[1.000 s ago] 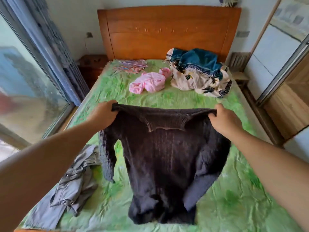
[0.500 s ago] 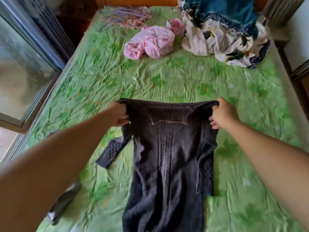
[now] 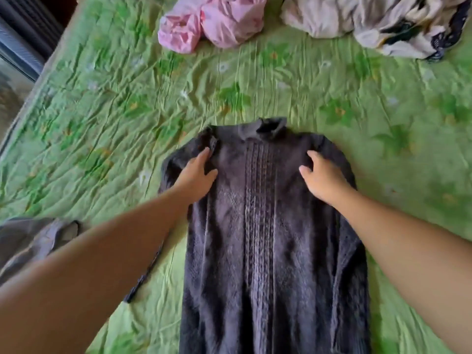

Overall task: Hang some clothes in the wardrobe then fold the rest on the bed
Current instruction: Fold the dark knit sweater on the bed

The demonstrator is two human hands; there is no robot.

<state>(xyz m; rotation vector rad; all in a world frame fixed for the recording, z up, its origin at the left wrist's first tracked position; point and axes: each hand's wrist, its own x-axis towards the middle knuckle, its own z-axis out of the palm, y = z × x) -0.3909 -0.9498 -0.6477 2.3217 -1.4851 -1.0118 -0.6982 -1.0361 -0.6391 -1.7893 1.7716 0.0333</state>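
Pressing flat with the left grip, fingers straight and released, on one shoulder of the dark charcoal cable-knit sweater; pressing likewise with the right grip on the other shoulder, fingers loosely bent, clamped on nothing. Lies spread lengthways on the crinkled green floral bed, rolled collar toward the far end, hem running out of view at the near edge. Looks soft, thick and limp: likely to sag and stretch if lifted by one corner, unlikely to slide on the sheet, in no danger of breaking. Probably middling in weight for clothing, bulky once doubled. Best taken by pinching at both shoulder seams, or at a sleeve end, then laying each side over the cabled centre panel. One ribbed cuff showing beside the left forearm; the other sleeve seemingly lying along the right side, hard to tell. Farther out, a crumpled pink garment and a cream patterned heap near the far end, well apart from the sweater; a grey garment at the left edge.
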